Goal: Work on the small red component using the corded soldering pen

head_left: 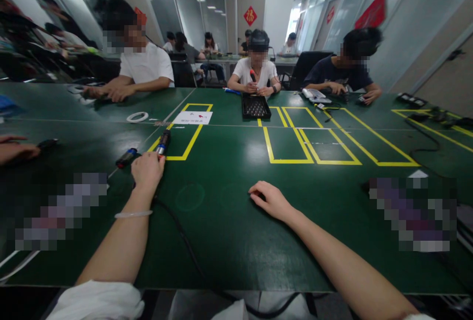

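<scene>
My left hand (147,168) is closed around a black tool (161,144) with a silver and blue collar, which looks like an electric screwdriver. It points away from me, and my hand hides its rear part. A black cable (181,231) runs from beneath my wrist toward the table's near edge. Just left of this hand lies a second dark tool (126,157) with blue and red bands. My right hand (272,200) rests on the green table (221,241), fingers loosely curved and thumb apart from the forefinger. Nothing shows in it.
Yellow tape frames (291,161) mark the tabletop. A white paper sign (192,117) and a white cable coil (137,117) lie farther off. Across the table a person works behind a black tray (255,107) of small parts. Other people sit left and right.
</scene>
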Available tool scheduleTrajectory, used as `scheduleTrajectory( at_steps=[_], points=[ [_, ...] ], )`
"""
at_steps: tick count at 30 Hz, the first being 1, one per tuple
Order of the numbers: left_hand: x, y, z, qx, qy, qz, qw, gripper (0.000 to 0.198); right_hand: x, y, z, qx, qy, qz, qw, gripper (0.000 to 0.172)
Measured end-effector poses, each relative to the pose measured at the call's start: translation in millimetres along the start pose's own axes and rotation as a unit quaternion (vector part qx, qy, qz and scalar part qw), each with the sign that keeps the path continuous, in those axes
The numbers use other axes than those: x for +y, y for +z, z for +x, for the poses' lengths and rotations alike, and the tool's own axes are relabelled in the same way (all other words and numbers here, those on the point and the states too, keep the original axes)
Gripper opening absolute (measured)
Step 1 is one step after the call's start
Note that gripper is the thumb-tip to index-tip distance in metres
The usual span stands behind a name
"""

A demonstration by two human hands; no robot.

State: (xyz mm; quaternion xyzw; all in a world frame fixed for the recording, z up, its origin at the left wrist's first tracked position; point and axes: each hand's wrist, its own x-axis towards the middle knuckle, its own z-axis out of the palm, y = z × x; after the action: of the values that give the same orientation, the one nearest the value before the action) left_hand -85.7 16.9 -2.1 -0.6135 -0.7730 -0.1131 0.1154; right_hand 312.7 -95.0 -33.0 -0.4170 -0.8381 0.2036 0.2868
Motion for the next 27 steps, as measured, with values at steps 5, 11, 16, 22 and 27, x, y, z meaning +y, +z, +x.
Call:
scheduleTrajectory(
  at_steps=[5,11,16,22,27],
  points=[
    [43,-8.1,-17,-0.037,0.08,-0.179,0.98,0.038,-1,1,1,0.002,0.003,0.002,1.0,0.009],
    [120,-17.3,-71,-0.261,0.272,-0.432,0.819,0.039,0,4,0,0.006,0.009,0.019,1.0,0.013],
    [149,-25.2,-107,-0.376,0.308,-0.483,0.728,0.042,1,9,-1,-0.002,0.007,0.047,0.999,0.03],
    [154,-27.4,-117,-0.408,0.322,-0.494,0.697,0.044,-2,12,0,-0.021,-0.007,0.041,0.999,0.016],
    [154,-31.6,-117,-0.391,0.334,-0.481,0.71,0.042,-2,11,1,-0.008,0.016,0.088,0.996,0.01]
  ],
)
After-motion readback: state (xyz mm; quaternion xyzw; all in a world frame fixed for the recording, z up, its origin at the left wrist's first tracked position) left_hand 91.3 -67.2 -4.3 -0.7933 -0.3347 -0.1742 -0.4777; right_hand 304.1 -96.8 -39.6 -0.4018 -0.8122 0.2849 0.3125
